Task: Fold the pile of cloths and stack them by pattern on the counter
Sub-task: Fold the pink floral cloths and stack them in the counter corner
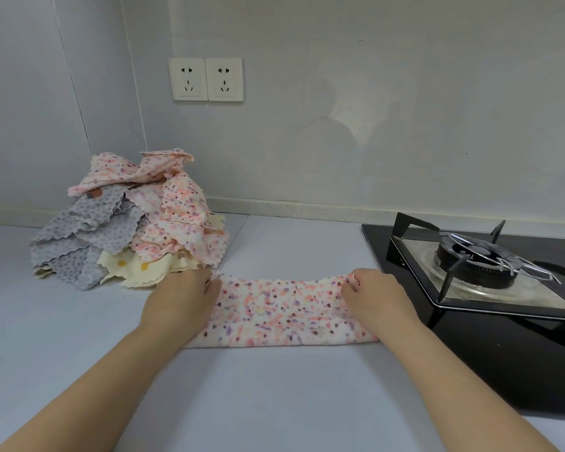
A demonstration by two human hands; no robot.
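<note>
Currently the cloth (pixel 281 308) lies half-folded on the counter (pixel 274 402), just front-right of the pile (pixel 128 223). Left grip (pixel 180 301) and right grip (pixel 377 296) each pinch a far corner; edges should be aligned squarely before folding crosswise.

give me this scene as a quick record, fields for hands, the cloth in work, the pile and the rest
left hand: grips left end of the speckled cloth
right hand: pinches its right end
speckled cloth: long band, flat on the counter between the hands
pile of cloths: unfolded, far left; pink speckled, grey dotted, cream
done so far: no folded stack in view
gas stove: right of the cloth
wall sockets: two, behind
</note>
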